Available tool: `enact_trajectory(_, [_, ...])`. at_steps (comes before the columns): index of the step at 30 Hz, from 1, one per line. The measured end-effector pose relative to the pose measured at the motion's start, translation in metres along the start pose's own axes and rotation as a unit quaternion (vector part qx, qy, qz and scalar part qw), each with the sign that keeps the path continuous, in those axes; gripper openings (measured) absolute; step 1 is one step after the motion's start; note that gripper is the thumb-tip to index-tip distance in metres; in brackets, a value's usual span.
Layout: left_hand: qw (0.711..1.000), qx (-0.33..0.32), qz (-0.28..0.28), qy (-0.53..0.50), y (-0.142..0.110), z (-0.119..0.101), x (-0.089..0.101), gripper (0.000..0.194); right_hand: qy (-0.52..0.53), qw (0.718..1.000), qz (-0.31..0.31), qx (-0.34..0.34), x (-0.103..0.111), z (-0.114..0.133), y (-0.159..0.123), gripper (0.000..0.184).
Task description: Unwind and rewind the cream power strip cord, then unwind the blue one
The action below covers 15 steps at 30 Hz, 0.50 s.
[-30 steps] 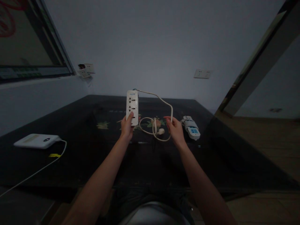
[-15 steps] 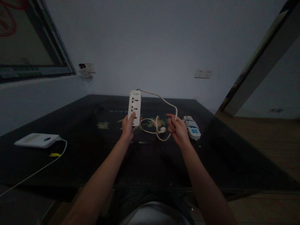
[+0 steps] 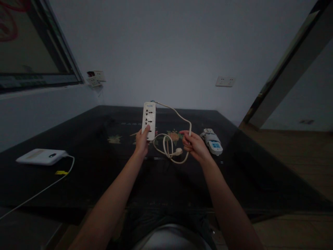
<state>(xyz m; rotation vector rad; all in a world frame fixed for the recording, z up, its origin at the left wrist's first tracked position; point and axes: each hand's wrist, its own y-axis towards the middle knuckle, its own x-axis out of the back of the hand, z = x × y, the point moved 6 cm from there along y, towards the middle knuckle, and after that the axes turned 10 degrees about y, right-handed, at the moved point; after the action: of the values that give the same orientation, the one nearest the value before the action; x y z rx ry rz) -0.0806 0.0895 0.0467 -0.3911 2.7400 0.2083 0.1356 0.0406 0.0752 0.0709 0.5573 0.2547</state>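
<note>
My left hand (image 3: 143,140) grips the lower end of a white power strip (image 3: 149,116), thumb on its socket face. The strip is held upright above the dark table. From its top end a cream power cord (image 3: 177,113) arcs to the right and passes through my right hand (image 3: 194,144), whose fingers are closed round it. Below that hand the cord hangs in loose loops between my hands. Its plug (image 3: 178,151) is at the end of the loops, just left of my right fingers.
A second white power strip (image 3: 214,146), cord wrapped round it, lies right of my right hand. On the left of the black table (image 3: 104,184) lies a white power bank (image 3: 43,157) with a cable (image 3: 47,187). Wall sockets (image 3: 225,81) are behind.
My right hand has moved slightly left with the cord, toward the power strip. The loops and plug hang a little lower and further left. My left hand is nearly still.
</note>
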Motion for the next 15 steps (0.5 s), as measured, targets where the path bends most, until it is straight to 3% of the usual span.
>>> enact_trajectory(8, [1.0, 0.008, 0.0, 0.008, 0.0, 0.002, 0.0, 0.03, -0.065, 0.997, -0.03, 0.022, 0.003, -0.002, 0.001, 0.028])
enact_trajectory(15, [0.998, 0.039, 0.037, 0.019, 0.004, 0.005, 0.001, 0.032, -0.169, 0.976, -0.106, 0.089, 0.015, 0.003, 0.005, 0.029])
